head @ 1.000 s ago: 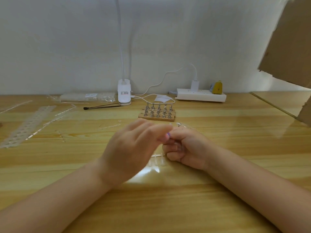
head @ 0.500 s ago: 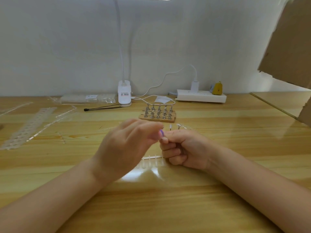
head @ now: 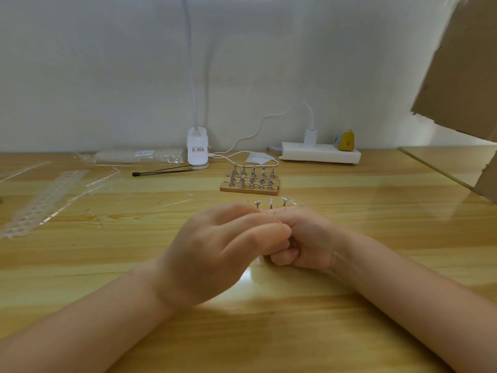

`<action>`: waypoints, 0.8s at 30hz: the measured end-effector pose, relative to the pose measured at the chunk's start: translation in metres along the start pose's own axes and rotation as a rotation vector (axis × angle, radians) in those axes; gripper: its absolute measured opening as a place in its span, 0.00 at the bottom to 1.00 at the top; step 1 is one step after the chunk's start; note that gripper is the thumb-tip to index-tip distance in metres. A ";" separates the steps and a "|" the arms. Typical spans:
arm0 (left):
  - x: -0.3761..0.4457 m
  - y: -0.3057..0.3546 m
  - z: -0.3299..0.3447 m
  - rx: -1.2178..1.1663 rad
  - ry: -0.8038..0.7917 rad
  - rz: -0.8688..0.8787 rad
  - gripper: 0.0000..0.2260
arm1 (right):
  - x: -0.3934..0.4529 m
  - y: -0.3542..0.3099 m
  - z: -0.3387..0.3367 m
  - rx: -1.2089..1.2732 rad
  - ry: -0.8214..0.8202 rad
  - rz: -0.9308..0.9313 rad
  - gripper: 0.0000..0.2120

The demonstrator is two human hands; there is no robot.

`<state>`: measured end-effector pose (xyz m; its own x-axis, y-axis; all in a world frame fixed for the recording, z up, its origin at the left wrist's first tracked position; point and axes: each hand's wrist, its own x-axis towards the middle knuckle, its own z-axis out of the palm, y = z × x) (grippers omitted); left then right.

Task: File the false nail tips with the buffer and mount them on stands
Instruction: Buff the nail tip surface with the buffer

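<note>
The left hand (head: 212,251) is covering the right hand's (head: 304,240) curled fingers — whatever they are gripping is hidden, left grip unclear. Small metal stands on wooden bases (head: 251,180) are sitting toward the wooden tabletop's (head: 376,211) far edge.

table (head: 376,238): shiny smooth wood | stands (head: 251,179): shiny metal on a wood block | lamp (head: 197,149): white plastic | board (head: 462,63): dull brown cardboard

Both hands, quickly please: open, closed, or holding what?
Left hand: fingers curled toward the right; what it holds cannot be told.
Right hand: closed fist; contents hidden.
</note>
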<state>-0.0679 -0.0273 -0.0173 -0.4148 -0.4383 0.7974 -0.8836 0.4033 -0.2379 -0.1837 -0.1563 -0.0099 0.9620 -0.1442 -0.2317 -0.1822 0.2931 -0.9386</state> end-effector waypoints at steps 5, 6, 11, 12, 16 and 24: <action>-0.009 -0.018 -0.012 0.065 0.015 -0.185 0.14 | 0.002 0.001 -0.001 0.055 0.066 0.031 0.17; -0.007 -0.015 -0.010 0.041 0.040 -0.161 0.15 | 0.002 0.001 -0.001 0.053 0.065 0.026 0.14; -0.002 -0.002 0.001 0.002 -0.024 -0.028 0.17 | 0.001 0.001 0.001 -0.001 0.023 -0.002 0.06; -0.005 -0.009 -0.003 0.044 -0.037 -0.075 0.17 | 0.001 0.001 0.001 0.012 0.038 0.010 0.10; -0.010 -0.018 -0.011 0.067 0.027 -0.185 0.17 | 0.001 0.001 0.001 0.032 0.075 0.028 0.19; -0.008 -0.017 -0.010 0.074 -0.039 -0.183 0.17 | 0.001 0.001 0.001 0.039 0.095 0.019 0.18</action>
<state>-0.0469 -0.0228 -0.0145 -0.2526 -0.5306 0.8091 -0.9580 0.2547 -0.1320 -0.1822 -0.1550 -0.0108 0.9344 -0.2271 -0.2743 -0.1903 0.3326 -0.9236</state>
